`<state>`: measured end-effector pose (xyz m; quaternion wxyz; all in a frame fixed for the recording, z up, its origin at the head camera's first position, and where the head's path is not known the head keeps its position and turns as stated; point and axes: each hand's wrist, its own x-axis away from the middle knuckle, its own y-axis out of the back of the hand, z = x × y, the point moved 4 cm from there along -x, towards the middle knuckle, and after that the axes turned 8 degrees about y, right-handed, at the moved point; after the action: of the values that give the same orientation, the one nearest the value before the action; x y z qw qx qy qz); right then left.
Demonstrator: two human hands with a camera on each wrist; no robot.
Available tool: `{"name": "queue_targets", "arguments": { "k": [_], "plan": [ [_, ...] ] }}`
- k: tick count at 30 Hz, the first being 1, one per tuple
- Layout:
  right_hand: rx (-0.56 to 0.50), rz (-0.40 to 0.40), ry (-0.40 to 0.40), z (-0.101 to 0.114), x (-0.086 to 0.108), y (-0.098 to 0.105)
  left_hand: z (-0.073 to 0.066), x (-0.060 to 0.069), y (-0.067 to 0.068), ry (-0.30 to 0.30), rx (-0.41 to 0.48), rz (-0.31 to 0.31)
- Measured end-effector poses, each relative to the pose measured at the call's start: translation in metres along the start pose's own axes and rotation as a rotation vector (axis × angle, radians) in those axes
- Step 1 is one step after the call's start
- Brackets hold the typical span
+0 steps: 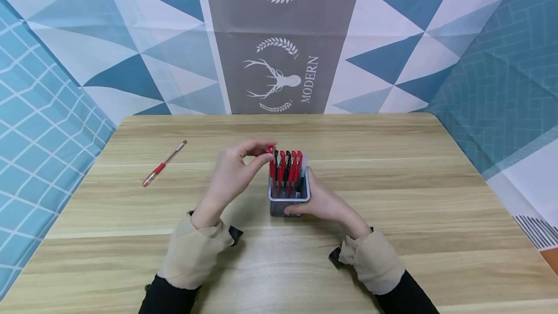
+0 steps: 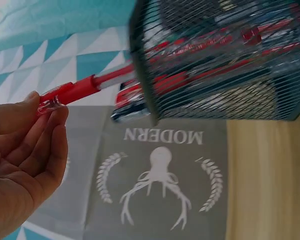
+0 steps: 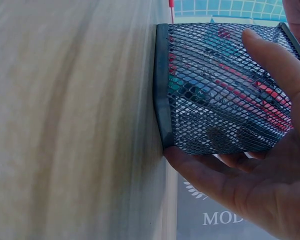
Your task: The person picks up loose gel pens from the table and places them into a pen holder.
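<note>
A dark mesh pen holder (image 1: 285, 207) stands upright on the table, with several red and black capped pens (image 1: 286, 168) inside. My right hand (image 1: 324, 200) grips the holder from its right side; in the right wrist view the thumb lies across the mesh (image 3: 220, 90) and the fingers go round the other side. My left hand (image 1: 237, 166) pinches the capped end of a red pen (image 2: 72, 92) between thumb and fingertips. That pen's lower part is still within the holder, seen through the mesh in the left wrist view.
One red pen (image 1: 164, 164) with a clear barrel lies slantwise on the wooden table (image 1: 392, 197), left of my hands. Patterned cloth (image 1: 279, 38) hangs behind the table's far edge, and blue cloth (image 1: 39, 110) borders its left side.
</note>
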<state>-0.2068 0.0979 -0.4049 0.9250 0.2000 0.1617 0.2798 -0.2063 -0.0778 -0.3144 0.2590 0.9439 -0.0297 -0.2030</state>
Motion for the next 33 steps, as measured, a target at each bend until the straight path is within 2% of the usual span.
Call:
{"name": "queue_targets", "arguments": {
  "k": [6, 11, 16, 21, 24, 29, 33],
  "plan": [
    [-0.021, 0.013, -0.012, 0.027, 0.002, 0.003, 0.006, -0.001, -0.014, -0.013, -0.041, 0.025],
    [-0.031, 0.02, -0.014, 0.027, 0.001, 0.003, 0.012, -0.001, -0.024, -0.053, -0.107, 0.055],
    [-0.023, 0.017, -0.008, 0.025, 0.001, 0.003, 0.014, -0.001, -0.027, -0.056, -0.163, 0.073],
    [-0.032, 0.008, 0.002, 0.005, -0.001, 0.0, 0.015, -0.002, -0.028, -0.055, -0.207, 0.061],
    [-0.036, 0.009, 0.003, -0.006, -0.001, -0.002, 0.015, -0.002, -0.028, -0.062, -0.28, 0.059],
    [-0.037, 0.012, 0.021, -0.008, -0.002, -0.001, 0.013, 0.0, -0.031, -0.084, -0.417, 0.081],
    [-0.037, 0.017, 0.015, -0.007, -0.001, -0.001, 0.012, 0.0, -0.031, -0.085, -0.451, 0.088]
  ]
}}
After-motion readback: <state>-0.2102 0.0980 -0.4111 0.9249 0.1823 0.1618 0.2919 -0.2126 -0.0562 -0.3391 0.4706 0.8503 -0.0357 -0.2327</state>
